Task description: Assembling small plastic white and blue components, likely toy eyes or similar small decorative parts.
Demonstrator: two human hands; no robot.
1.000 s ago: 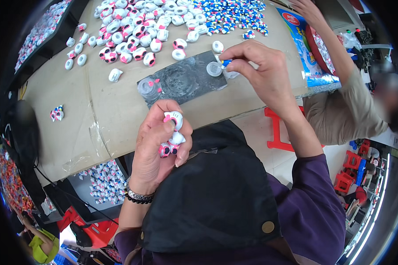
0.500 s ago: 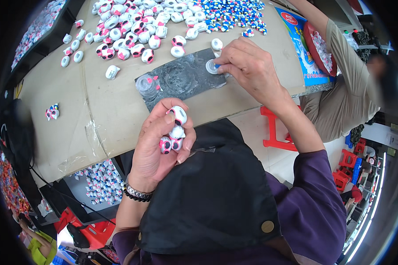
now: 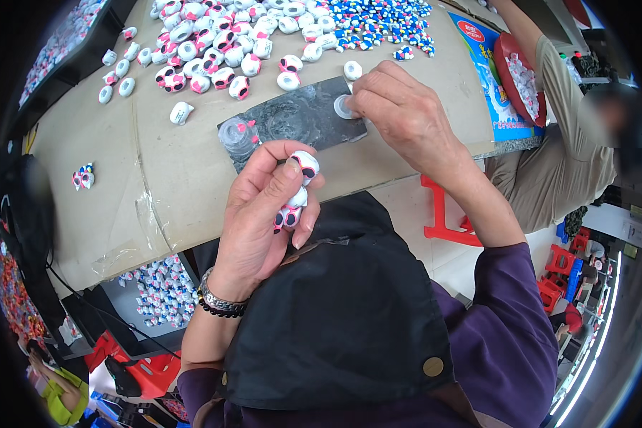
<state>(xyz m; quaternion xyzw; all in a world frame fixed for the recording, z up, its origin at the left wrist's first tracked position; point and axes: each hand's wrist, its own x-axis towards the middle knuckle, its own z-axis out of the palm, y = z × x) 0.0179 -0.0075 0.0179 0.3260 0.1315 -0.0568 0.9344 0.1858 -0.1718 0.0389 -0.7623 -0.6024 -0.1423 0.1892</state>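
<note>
Toy pieces [image 3: 297, 192], white with pink, sit stacked in my left hand [image 3: 260, 214], fingers closed around them above my lap. My right hand [image 3: 406, 118] pinches a white cap [image 3: 344, 107] on the dark slab [image 3: 292, 121].

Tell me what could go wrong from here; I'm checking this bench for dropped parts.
The left hand grips several small white-and-pink toy pieces at once, above the lap; one could slip and fall. The right hand presses a white cap near the dark mat's corner, where it might slide off.
</note>
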